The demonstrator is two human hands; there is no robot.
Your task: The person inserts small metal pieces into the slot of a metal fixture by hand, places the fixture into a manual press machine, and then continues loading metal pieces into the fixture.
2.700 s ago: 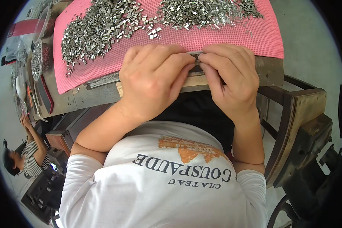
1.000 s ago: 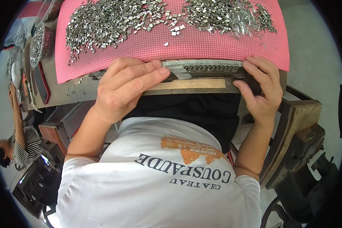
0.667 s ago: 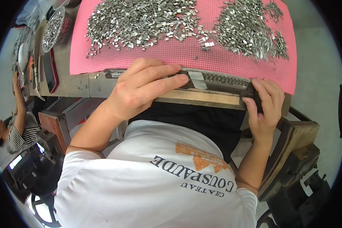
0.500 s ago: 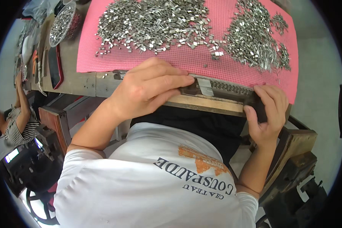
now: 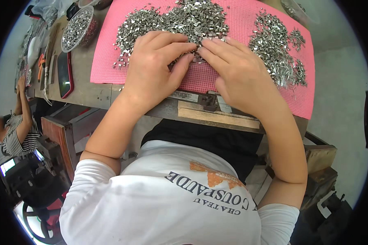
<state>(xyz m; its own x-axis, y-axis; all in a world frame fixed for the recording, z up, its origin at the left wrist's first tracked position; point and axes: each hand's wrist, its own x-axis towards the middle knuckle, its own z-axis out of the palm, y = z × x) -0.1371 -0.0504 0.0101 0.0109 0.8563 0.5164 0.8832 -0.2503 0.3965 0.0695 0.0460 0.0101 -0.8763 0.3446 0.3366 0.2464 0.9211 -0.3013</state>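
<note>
Both hands reach over a large heap of small silvery metal pieces (image 5: pixel 192 18) on a pink textured mat (image 5: pixel 106 61). My left hand (image 5: pixel 153 67) is curved at the heap's near side, thumb and forefinger apart with loose pieces between them. My right hand (image 5: pixel 239 71) is open, its fingers stretched out onto the pieces and almost meeting the left fingertips. Below the hands, a long metal fixture with a dark block (image 5: pixel 209 101) lies along the bench edge, beside a wooden strip (image 5: pixel 216 116). The right hand and wrist hide part of the fixture.
A second heap of metal pieces (image 5: pixel 270 49) spreads at the mat's right. On the left stand a clear bowl of pieces (image 5: pixel 78 28), a dark phone with a red edge (image 5: pixel 64 75) and orange-handled tools (image 5: pixel 41 65). Another person in a striped shirt (image 5: pixel 18 132) is at far left.
Both hands have left the fixture at the bench edge and moved up onto the large heap. Their fingertips have come close together among the pieces. More of the fixture's left part now shows.
</note>
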